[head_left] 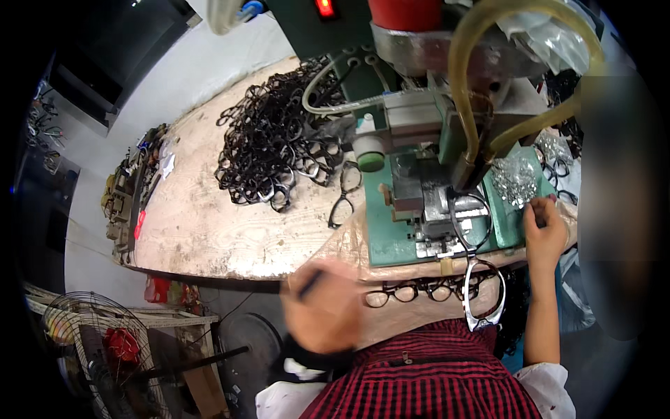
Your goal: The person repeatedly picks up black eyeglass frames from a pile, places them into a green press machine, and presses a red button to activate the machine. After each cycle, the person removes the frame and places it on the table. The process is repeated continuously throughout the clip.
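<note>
A pale wooden table point(209, 227) spreads across the view, with a green machine point(380, 244) standing at its front edge. Left of the machine lies a big heap of dark spectacle frames point(265, 133), and below it is the person's red-and-black checked apron point(419, 370). The left hand point(322, 307) is over the table's near edge, left of the machine's base, blurred, its forearm coming up from below in a dark cuff; whether its fingers are apart or clamped on the dark strip point(311, 283) across them cannot be told. The right hand point(546, 227) rises on a bare, nearly upright forearm beside the machine's right side, fingers curled and thumb and forefinger drawn together at the tips; whether they pinch anything is too small to tell. Between the hands, apart from both sets of fingers, a black-and-white frame point(472, 254) reaches lengthwise from beneath the machine's head out past the front edge. Just beyond the right fingertips, on the green surface, lies a mound of tiny silvery parts point(515, 181).
</note>
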Demonstrator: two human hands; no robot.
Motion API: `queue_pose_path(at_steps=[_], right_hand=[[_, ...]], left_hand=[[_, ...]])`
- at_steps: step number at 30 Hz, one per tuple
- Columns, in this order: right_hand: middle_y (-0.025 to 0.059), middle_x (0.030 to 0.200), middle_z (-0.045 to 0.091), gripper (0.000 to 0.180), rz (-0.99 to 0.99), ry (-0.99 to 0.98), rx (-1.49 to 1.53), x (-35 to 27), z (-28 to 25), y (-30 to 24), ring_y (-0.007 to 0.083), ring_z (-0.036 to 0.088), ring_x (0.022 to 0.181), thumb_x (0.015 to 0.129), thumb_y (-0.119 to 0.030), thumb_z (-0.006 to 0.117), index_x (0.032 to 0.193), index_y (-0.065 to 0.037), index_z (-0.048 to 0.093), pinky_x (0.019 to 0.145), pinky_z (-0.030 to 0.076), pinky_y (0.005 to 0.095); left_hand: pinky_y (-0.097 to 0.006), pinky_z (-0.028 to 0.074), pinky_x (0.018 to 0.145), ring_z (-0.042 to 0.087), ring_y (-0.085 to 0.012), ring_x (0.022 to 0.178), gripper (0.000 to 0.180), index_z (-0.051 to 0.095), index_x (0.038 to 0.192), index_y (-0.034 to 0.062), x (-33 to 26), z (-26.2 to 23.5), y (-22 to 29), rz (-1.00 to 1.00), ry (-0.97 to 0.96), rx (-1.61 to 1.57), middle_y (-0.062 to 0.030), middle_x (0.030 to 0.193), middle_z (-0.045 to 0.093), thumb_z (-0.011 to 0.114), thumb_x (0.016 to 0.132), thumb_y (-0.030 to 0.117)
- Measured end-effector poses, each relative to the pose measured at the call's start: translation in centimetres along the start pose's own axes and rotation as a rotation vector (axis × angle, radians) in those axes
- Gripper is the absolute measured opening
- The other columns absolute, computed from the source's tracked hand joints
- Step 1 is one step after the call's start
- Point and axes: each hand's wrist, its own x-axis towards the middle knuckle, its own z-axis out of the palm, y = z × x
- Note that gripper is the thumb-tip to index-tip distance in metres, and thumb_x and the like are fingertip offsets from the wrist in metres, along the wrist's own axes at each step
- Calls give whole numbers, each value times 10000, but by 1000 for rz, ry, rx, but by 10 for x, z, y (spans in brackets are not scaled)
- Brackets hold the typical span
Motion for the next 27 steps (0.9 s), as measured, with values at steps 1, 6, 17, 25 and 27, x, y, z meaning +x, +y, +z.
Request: queue_pose_path(at_steps=[1, 6, 17, 25, 27], right_hand=[[91, 812, 691, 125, -23, -8, -4, 2, -3, 0, 181, 651, 719, 861, -80, 693, 953, 2, 669, 711, 512, 301], [117, 899, 706, 160, -141, 66, 15, 20, -14, 1, 256, 665, 860, 805, -66, 705, 958, -18, 699, 797, 518, 364], [96, 849, 629, 69, -239, -59, -308, 4, -22, -10, 320, 603, 923, 748, -107, 746, 806, -76, 724, 820, 484, 425], [110, 825, 685, 72, -132, -5, -217, 9, -14, -17, 272, 671, 805, 796, -87, 697, 859, -52, 694, 744, 522, 372], [87, 836, 707, 82, 57, -30, 12, 9, -17, -19, 160, 678, 783, 842, -55, 687, 912, -15, 698, 760, 511, 272]], left_hand=[[-391, 478, 1007, 644, -287, 1113, 363, 650, 1172, -25, 6, -10, -19, -87, 110, 77, -167, 1207, 669, 604, 818, -88], [-390, 480, 901, 632, -325, 1027, 235, 694, 1023, 48, 38, -33, -134, -187, -88, 357, -115, 1113, 693, 660, 816, -58], [-426, 502, 732, 587, -340, 816, 247, 748, 987, 109, 5, 61, -265, -107, -442, 672, -193, 1421, 552, 715, 744, 86], [-383, 485, 923, 625, -294, 992, 181, 622, 1046, -47, 77, 50, -196, -406, 44, -47, -179, 1145, 665, 513, 998, 89], [-327, 505, 858, 633, -163, 848, 346, 604, 1001, -18, 89, 49, -200, -459, 339, -429, -90, 964, 703, 401, 1099, 245]])
